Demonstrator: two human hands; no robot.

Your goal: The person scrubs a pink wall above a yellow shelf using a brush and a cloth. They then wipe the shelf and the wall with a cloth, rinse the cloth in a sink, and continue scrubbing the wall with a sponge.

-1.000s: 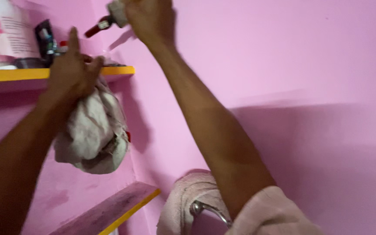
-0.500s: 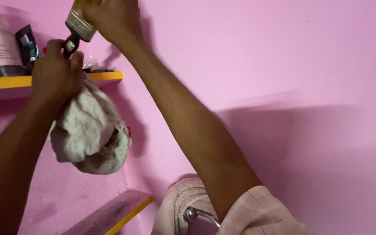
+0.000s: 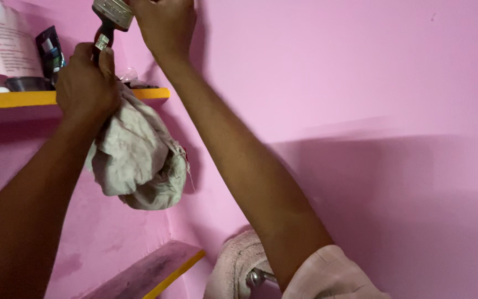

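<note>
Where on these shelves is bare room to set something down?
The lower yellow-edged pink shelf lies bare. The upper yellow-edged shelf is crowded: white bottle, dark tube, grey lid. Its right end hides behind the left hand and grey rag.

1 head view, tilted upward, close to the pink wall (image 3: pixel 360 83) and yellow shelf (image 3: pixel 23 98).

hands (image 3: pixel 87 83): 2 | metal-ferruled paintbrush (image 3: pixel 110 16): 1 | crumpled grey cloth rag (image 3: pixel 136 160): 1 | yellow-edged pink shelves (image 3: pixel 23 99): 2 | pink towel (image 3: pixel 233 266): 1
</note>
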